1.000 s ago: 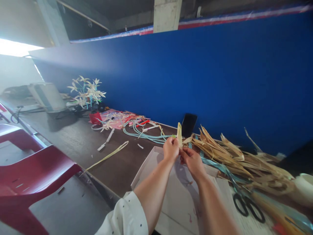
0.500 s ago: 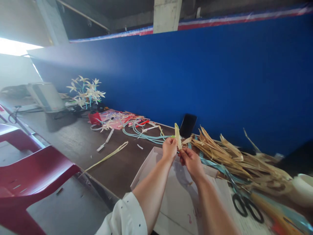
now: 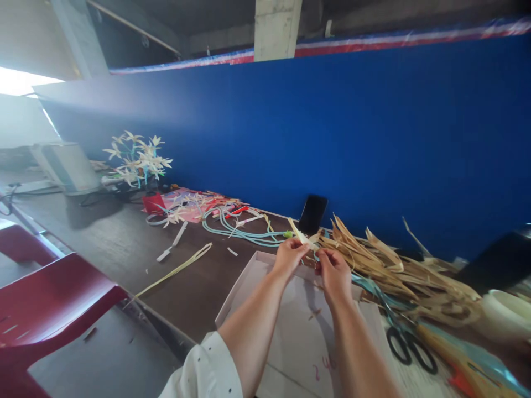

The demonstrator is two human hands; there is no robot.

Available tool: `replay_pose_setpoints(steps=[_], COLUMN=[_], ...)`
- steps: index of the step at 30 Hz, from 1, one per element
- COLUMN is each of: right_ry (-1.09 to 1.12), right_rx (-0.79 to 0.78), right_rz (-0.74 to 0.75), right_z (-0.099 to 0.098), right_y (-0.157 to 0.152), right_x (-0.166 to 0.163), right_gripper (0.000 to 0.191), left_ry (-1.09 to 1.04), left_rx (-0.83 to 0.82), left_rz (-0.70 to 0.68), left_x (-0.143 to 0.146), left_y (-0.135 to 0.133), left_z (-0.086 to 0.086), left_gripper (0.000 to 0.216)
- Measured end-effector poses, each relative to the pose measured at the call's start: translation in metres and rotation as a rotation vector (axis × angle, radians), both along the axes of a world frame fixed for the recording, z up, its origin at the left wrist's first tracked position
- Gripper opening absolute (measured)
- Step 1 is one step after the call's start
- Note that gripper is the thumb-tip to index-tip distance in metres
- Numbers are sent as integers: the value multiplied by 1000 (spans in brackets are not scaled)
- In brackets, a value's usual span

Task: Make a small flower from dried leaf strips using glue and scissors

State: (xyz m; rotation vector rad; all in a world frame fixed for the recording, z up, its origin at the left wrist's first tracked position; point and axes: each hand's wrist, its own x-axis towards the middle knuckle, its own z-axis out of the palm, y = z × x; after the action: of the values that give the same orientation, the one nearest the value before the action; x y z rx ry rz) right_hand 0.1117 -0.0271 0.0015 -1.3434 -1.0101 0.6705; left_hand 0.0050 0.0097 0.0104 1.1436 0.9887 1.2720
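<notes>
My left hand (image 3: pixel 291 255) pinches a pale yellow strip of corn husk (image 3: pixel 299 233), whose narrow end sticks up and to the left. Close beside it, my right hand (image 3: pixel 335 271) is closed on the strip's other end; the fingertips partly hide it. Both hands are above the far side of a shallow white cardboard box (image 3: pixel 286 326) with pink writing inside. A pile of dried brown husks (image 3: pixel 373 257) lies just right of my hands. Behind them a dark phone (image 3: pixel 313 214) leans against the blue partition.
Scissors with black handles (image 3: pixel 410 349), a yellow-handled tool (image 3: pixel 460 359) and a white bowl (image 3: pixel 508 315) are at the right. Light blue cords (image 3: pixel 244 235), scraps and a vase of husk flowers (image 3: pixel 141 160) lie or stand leftward. Red chairs (image 3: pixel 62 298) line the table's near edge.
The husk strip has gone from nearly upright to tilted left. My right hand has turned and shifted slightly right, and the left hand has moved with the strip. The view has shifted slightly.
</notes>
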Motion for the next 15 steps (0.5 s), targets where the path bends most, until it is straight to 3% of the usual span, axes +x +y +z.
replay_pose_setpoints(steps=[3,10,15], right_ry=[-49,-42,25], right_rx=[7,53,84], right_rz=[-10,-49,-26], right_z=[0,-8,-8], right_y=[-1,3,3], right_x=[0,-2,-5], right_gripper=[27,36,39], left_ry=[25,32,25], left_rx=[25,-25,-12], left_rz=[-21,128,105], left_x=[0,0,2], left_y=[0,3,-2], left_z=[-1,-5,1], left_gripper=[17,20,20])
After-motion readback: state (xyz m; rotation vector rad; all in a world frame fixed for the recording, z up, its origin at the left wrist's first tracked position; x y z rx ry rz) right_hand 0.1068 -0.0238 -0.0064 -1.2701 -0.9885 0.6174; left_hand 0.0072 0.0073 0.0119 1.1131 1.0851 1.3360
